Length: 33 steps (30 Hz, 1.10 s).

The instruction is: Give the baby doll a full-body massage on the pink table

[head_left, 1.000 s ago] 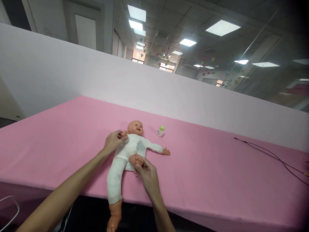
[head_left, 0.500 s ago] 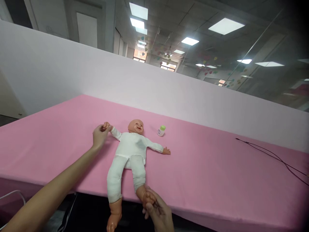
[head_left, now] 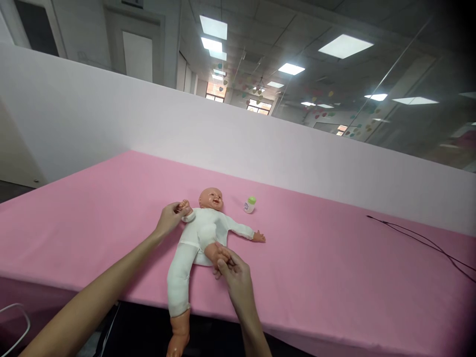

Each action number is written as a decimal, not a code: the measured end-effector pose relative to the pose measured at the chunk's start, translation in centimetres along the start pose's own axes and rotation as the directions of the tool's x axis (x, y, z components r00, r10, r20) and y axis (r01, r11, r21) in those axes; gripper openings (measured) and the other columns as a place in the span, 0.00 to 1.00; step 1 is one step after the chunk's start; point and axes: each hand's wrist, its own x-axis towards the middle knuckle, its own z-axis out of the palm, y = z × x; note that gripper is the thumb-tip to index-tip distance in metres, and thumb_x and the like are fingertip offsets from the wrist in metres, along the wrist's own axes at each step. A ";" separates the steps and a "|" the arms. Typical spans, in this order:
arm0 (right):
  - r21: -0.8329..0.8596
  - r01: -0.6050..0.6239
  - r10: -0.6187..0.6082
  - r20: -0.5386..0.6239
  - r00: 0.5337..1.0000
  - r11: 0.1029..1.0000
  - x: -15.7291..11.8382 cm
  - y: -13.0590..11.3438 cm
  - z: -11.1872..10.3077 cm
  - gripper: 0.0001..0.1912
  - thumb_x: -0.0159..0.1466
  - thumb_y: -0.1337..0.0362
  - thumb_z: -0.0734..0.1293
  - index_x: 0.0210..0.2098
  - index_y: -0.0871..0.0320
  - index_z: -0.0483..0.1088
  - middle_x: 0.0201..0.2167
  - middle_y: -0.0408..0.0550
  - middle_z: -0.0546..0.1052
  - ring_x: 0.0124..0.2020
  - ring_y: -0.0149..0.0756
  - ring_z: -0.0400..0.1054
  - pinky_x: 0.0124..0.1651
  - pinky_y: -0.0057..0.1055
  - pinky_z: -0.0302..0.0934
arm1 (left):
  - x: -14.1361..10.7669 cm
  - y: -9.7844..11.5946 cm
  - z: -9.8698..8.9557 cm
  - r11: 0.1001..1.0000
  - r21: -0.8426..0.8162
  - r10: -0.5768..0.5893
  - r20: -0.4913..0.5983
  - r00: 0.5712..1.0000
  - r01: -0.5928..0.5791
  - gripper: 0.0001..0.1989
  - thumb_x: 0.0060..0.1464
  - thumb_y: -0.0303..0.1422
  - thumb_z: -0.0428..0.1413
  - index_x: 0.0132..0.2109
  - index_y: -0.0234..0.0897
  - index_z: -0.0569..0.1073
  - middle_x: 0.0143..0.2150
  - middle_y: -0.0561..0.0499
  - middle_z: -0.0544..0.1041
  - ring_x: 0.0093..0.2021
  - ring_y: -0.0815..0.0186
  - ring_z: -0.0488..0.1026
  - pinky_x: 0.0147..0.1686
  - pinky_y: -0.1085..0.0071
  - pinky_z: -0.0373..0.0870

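Observation:
A baby doll (head_left: 203,235) in white clothing lies on its back on the pink table cover (head_left: 305,267), its head towards the wall. My left hand (head_left: 170,219) grips the doll's hand on the left side, and that arm is bent in close to the shoulder. The doll's foot on the right side is held in my right hand (head_left: 235,274), with the leg folded up over the belly. Its other leg stretches straight down past the table's front edge. The doll's other arm rests outstretched to the right.
A small bottle (head_left: 249,205) with a green cap stands right of the doll's head. Thin black cables (head_left: 420,240) lie at the right. A white low wall (head_left: 238,139) runs behind the table. At the lower left is a white cable (head_left: 24,312).
My left hand has moved right, bringing the doll's hand in towards its shoulder. My right hand has raised the held foot, and the leg has bent up over the belly.

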 end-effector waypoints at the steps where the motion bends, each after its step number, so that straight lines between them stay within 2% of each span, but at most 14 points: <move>1: -0.010 -0.010 0.010 0.001 1.000 1.000 -1.2 -0.2 -0.9 0.32 0.59 0.45 0.75 0.55 0.60 0.79 0.45 0.59 0.83 0.32 0.40 0.74 0.35 0.34 0.73 | 0.4 -0.3 -1.1 1.000 -0.005 -0.005 -0.034 0.999 0.005 0.17 0.52 0.47 0.63 0.31 0.37 0.75 0.30 0.48 0.77 0.32 0.62 0.73 0.32 0.67 0.66; 3: -0.039 -0.050 0.050 0.002 0.999 0.998 -4.2 -0.1 -2.8 0.30 0.59 0.45 0.75 0.54 0.58 0.80 0.47 0.60 0.82 0.33 0.42 0.76 0.36 0.35 0.74 | 1.2 -1.1 -3.4 0.997 -0.039 -0.075 -0.137 0.988 0.070 0.18 0.50 0.47 0.64 0.34 0.36 0.77 0.33 0.47 0.79 0.35 0.60 0.75 0.34 0.67 0.69; 6: -0.072 -0.128 0.125 -0.038 0.991 0.989 -8.3 1.4 -4.8 0.30 0.58 0.42 0.75 0.52 0.56 0.81 0.43 0.57 0.83 0.29 0.41 0.76 0.33 0.36 0.75 | 2.0 -2.7 -6.0 0.948 -0.178 -0.303 -0.255 0.918 0.264 0.19 0.44 0.46 0.66 0.35 0.34 0.77 0.33 0.46 0.79 0.34 0.59 0.76 0.33 0.66 0.71; 8: -0.071 -0.178 0.174 -0.057 0.983 0.982 -10.0 2.8 -5.3 0.32 0.55 0.39 0.76 0.49 0.55 0.82 0.38 0.55 0.84 0.25 0.40 0.74 0.28 0.35 0.73 | 2.0 -3.6 -6.7 0.914 -0.225 -0.392 -0.275 0.878 0.337 0.18 0.42 0.44 0.66 0.33 0.33 0.76 0.31 0.46 0.78 0.31 0.60 0.76 0.31 0.66 0.71; 9: -0.066 -0.194 0.190 -0.059 0.980 0.979 -10.4 3.4 -5.3 0.33 0.54 0.38 0.76 0.48 0.55 0.82 0.36 0.55 0.83 0.23 0.39 0.73 0.26 0.35 0.72 | 1.9 -3.8 -6.7 0.912 -0.227 -0.398 -0.282 0.873 0.342 0.17 0.43 0.43 0.66 0.33 0.33 0.76 0.31 0.46 0.78 0.31 0.60 0.75 0.30 0.67 0.71; 11: -0.054 -0.195 0.192 -0.061 0.980 0.979 -10.5 3.7 -5.0 0.33 0.54 0.39 0.76 0.49 0.56 0.82 0.34 0.54 0.83 0.24 0.39 0.73 0.27 0.35 0.72 | 1.7 -3.2 -6.0 0.932 -0.211 -0.348 -0.294 0.890 0.295 0.17 0.44 0.44 0.66 0.33 0.34 0.76 0.31 0.47 0.78 0.32 0.60 0.76 0.31 0.67 0.72; 14: -0.053 -0.160 0.158 -0.034 0.987 0.986 -9.1 2.0 -4.5 0.32 0.59 0.43 0.75 0.54 0.57 0.80 0.37 0.55 0.83 0.28 0.41 0.75 0.31 0.35 0.73 | 1.4 -0.7 -3.9 0.980 -0.115 -0.188 -0.276 0.943 0.161 0.17 0.48 0.46 0.64 0.34 0.36 0.76 0.33 0.47 0.79 0.36 0.58 0.78 0.34 0.67 0.72; 17: -0.079 -0.109 0.110 0.006 0.994 0.991 -6.4 -0.7 -3.7 0.29 0.61 0.46 0.74 0.56 0.57 0.79 0.40 0.55 0.83 0.33 0.41 0.75 0.34 0.34 0.73 | 1.0 2.3 -1.2 0.993 0.115 0.015 -0.203 0.979 0.009 0.15 0.53 0.46 0.62 0.35 0.38 0.78 0.34 0.49 0.81 0.36 0.59 0.78 0.34 0.68 0.69; 19: -0.098 -0.066 0.068 0.012 0.998 0.993 -4.0 -1.7 -2.7 0.29 0.61 0.47 0.74 0.55 0.58 0.79 0.40 0.55 0.83 0.32 0.40 0.74 0.34 0.33 0.72 | 0.4 3.7 0.8 0.953 0.297 0.110 -0.140 0.984 -0.064 0.14 0.55 0.46 0.61 0.37 0.40 0.79 0.35 0.49 0.83 0.36 0.59 0.78 0.34 0.69 0.66; 22: -0.085 -0.010 0.012 0.021 1.000 0.996 -0.2 -1.4 -0.6 0.30 0.60 0.47 0.75 0.54 0.60 0.79 0.34 0.52 0.82 0.27 0.35 0.70 0.32 0.31 0.70 | -0.6 4.3 3.5 0.867 0.488 0.130 -0.032 0.991 -0.098 0.13 0.57 0.46 0.59 0.37 0.41 0.78 0.34 0.49 0.83 0.34 0.60 0.77 0.31 0.69 0.62; 25: -0.025 -0.001 0.002 0.027 1.000 1.000 2.4 -0.3 1.1 0.33 0.56 0.44 0.76 0.52 0.63 0.80 0.29 0.49 0.80 0.24 0.33 0.67 0.29 0.31 0.68 | -1.3 3.6 4.9 0.826 0.553 0.106 0.029 0.994 -0.105 0.12 0.58 0.44 0.58 0.34 0.41 0.76 0.31 0.49 0.81 0.31 0.61 0.75 0.30 0.68 0.59; 28: -0.020 -0.003 0.004 0.024 1.000 1.000 1.9 -0.2 0.9 0.33 0.58 0.44 0.76 0.53 0.62 0.79 0.34 0.52 0.82 0.26 0.34 0.69 0.31 0.31 0.69 | -0.8 2.9 3.8 0.880 0.464 0.086 0.048 0.995 -0.099 0.11 0.56 0.43 0.59 0.34 0.41 0.76 0.31 0.51 0.80 0.30 0.61 0.74 0.31 0.69 0.61; 31: -0.058 -0.025 0.026 0.025 0.999 0.998 -1.6 -0.8 -1.1 0.31 0.60 0.45 0.75 0.55 0.59 0.79 0.40 0.55 0.83 0.31 0.39 0.73 0.34 0.33 0.72 | 0.6 1.8 0.4 0.955 0.285 0.073 0.034 0.997 -0.080 0.14 0.53 0.45 0.61 0.32 0.39 0.76 0.31 0.51 0.79 0.32 0.61 0.74 0.31 0.69 0.66; 33: -0.086 -0.059 0.060 0.018 0.998 0.995 -4.7 -0.6 -2.9 0.30 0.60 0.43 0.74 0.54 0.57 0.80 0.41 0.56 0.83 0.33 0.42 0.75 0.36 0.35 0.73 | 1.5 0.4 -2.3 0.986 0.166 0.014 -0.054 0.998 -0.005 0.16 0.51 0.47 0.62 0.33 0.38 0.77 0.32 0.50 0.79 0.33 0.59 0.76 0.31 0.69 0.68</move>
